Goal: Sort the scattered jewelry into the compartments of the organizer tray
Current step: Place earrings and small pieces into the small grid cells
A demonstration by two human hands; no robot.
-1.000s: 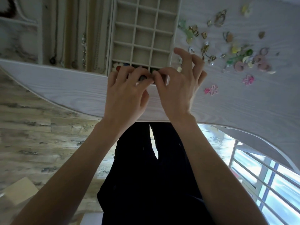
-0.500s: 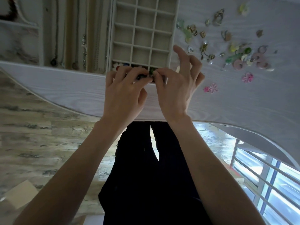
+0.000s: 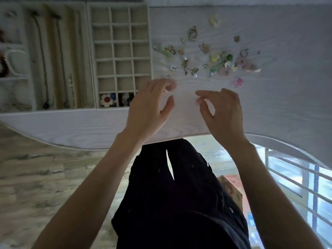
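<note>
Left hand (image 3: 150, 103) loosely curled, hiding organizer tray (image 3: 150, 51) corner, right hand (image 3: 221, 106) empty, spread, scattered jewelry (image 3: 206, 56) blurred

The organizer tray (image 3: 150, 42) was a pale grid of small square compartments, lying flat on the worktop. Most compartments held nothing; the nearest row held a white flower piece with a red centre (image 3: 106, 100), a blue piece just beside it, and a mixed dark cluster (image 3: 125, 99) in the next cell. The scattered jewelry (image 3: 212, 58) lay to the tray's right: gold, green, yellow and pale pink pieces, with a bright pink flower (image 3: 237, 82) nearest.
</note>
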